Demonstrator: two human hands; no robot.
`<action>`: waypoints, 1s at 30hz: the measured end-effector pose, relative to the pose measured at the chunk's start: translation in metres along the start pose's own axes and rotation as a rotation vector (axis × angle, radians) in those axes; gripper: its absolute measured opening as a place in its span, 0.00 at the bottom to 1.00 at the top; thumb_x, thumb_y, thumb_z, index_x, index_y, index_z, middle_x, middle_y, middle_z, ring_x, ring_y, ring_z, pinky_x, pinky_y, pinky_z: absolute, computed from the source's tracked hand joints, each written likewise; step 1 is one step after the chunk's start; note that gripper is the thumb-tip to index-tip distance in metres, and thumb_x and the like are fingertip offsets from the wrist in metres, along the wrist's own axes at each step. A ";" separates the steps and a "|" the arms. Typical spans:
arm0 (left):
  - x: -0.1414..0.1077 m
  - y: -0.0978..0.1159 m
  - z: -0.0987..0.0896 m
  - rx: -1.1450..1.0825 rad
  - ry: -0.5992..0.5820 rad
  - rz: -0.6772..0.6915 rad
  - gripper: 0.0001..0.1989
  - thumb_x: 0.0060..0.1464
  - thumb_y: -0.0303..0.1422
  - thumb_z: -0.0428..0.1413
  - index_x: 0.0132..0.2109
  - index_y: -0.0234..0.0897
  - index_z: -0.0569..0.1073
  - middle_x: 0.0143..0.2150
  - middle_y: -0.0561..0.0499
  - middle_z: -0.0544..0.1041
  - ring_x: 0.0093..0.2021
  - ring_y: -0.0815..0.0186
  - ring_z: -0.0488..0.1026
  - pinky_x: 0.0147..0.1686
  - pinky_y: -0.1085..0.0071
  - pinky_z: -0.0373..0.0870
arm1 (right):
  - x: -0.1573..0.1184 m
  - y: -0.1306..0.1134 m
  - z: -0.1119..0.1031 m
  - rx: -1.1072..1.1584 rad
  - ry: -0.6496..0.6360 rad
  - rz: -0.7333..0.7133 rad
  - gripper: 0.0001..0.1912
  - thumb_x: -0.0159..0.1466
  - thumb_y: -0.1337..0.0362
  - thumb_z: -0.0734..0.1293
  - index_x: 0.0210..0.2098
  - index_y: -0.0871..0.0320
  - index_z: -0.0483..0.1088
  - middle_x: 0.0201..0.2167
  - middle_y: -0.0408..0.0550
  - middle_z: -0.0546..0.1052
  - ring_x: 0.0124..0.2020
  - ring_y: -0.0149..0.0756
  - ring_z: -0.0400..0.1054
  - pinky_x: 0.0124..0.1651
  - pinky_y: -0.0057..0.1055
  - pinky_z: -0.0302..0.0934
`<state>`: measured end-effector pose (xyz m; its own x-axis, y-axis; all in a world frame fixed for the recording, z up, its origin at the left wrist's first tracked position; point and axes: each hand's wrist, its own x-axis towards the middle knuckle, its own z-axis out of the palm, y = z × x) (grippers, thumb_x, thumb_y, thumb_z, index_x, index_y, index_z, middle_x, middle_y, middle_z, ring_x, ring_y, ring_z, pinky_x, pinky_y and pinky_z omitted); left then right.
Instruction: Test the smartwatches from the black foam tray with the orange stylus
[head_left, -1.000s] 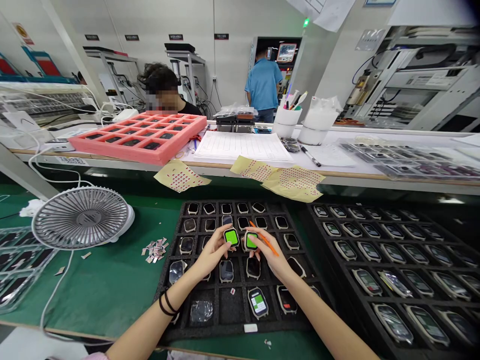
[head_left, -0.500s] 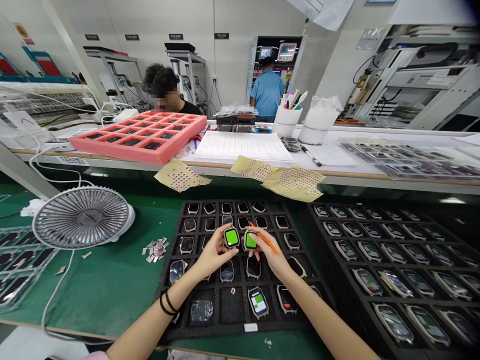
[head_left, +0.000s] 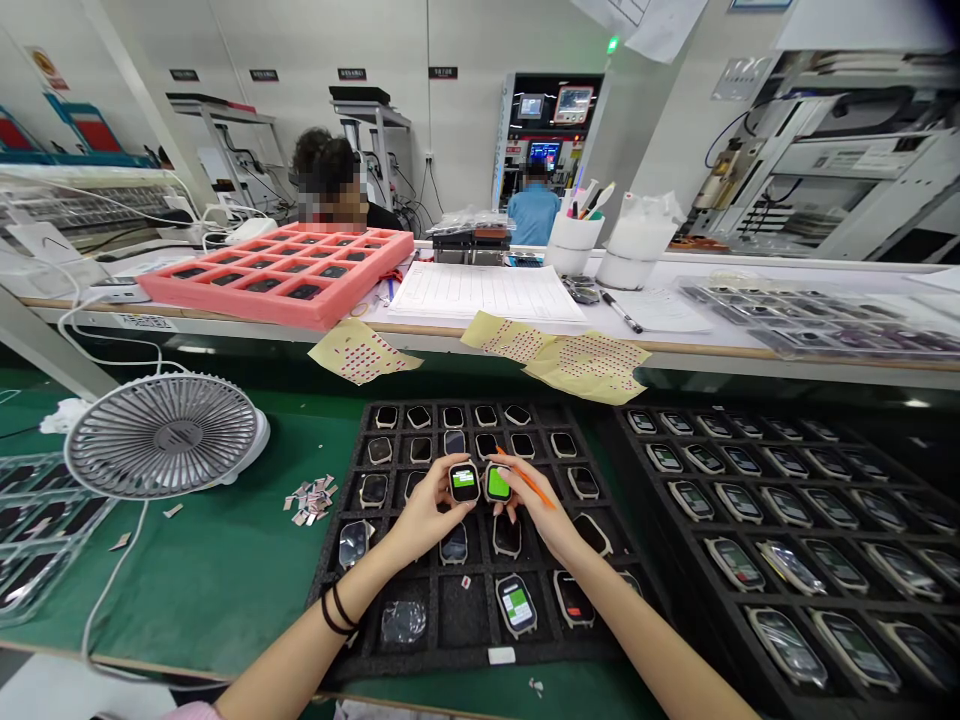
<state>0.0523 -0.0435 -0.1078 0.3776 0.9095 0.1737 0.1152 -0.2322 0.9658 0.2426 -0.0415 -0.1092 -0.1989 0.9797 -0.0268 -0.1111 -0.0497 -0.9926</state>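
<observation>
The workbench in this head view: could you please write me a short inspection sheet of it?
Surface: green bench mat with a black foam tray of watches on it.
Job's things: lit smartwatch, second lit smartwatch, orange stick.
Clutter: paper scraps and a desk fan on the mat.
Grips: left hand holds the lit smartwatch; right hand holds the second and the stick.
Cables: white cable across the mat.
Surroundings: seated person, pink foam tray on the bench behind.
</observation>
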 end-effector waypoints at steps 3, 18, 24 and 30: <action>0.000 0.005 0.000 0.278 0.021 0.170 0.21 0.52 0.28 0.58 0.53 0.39 0.65 0.50 0.43 0.70 0.49 0.58 0.69 0.43 0.64 0.70 | 0.000 0.002 0.002 -0.013 -0.049 0.020 0.17 0.62 0.54 0.64 0.47 0.54 0.72 0.36 0.47 0.74 0.21 0.29 0.68 0.21 0.26 0.64; 0.000 0.015 0.002 0.373 0.052 0.412 0.22 0.48 0.30 0.63 0.51 0.39 0.70 0.49 0.44 0.75 0.49 0.57 0.70 0.50 0.59 0.66 | -0.012 -0.015 0.007 0.184 -0.285 0.065 0.23 0.59 0.62 0.69 0.54 0.50 0.69 0.46 0.47 0.75 0.44 0.36 0.70 0.45 0.31 0.66; -0.003 0.018 0.004 0.379 0.059 0.453 0.21 0.49 0.30 0.62 0.51 0.40 0.70 0.49 0.44 0.75 0.50 0.57 0.70 0.52 0.57 0.64 | -0.010 -0.010 0.005 0.304 -0.344 0.129 0.19 0.57 0.63 0.71 0.49 0.53 0.72 0.40 0.47 0.77 0.39 0.34 0.71 0.41 0.30 0.65; -0.003 0.016 0.003 0.499 0.062 0.410 0.22 0.50 0.31 0.61 0.53 0.42 0.70 0.54 0.44 0.73 0.55 0.55 0.66 0.55 0.54 0.61 | -0.010 -0.016 0.007 0.222 -0.292 0.092 0.19 0.54 0.62 0.73 0.45 0.54 0.73 0.37 0.46 0.77 0.39 0.35 0.70 0.43 0.31 0.63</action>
<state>0.0561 -0.0508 -0.0935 0.4297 0.7279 0.5343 0.3922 -0.6835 0.6157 0.2400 -0.0520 -0.0923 -0.4836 0.8740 -0.0480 -0.2816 -0.2073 -0.9369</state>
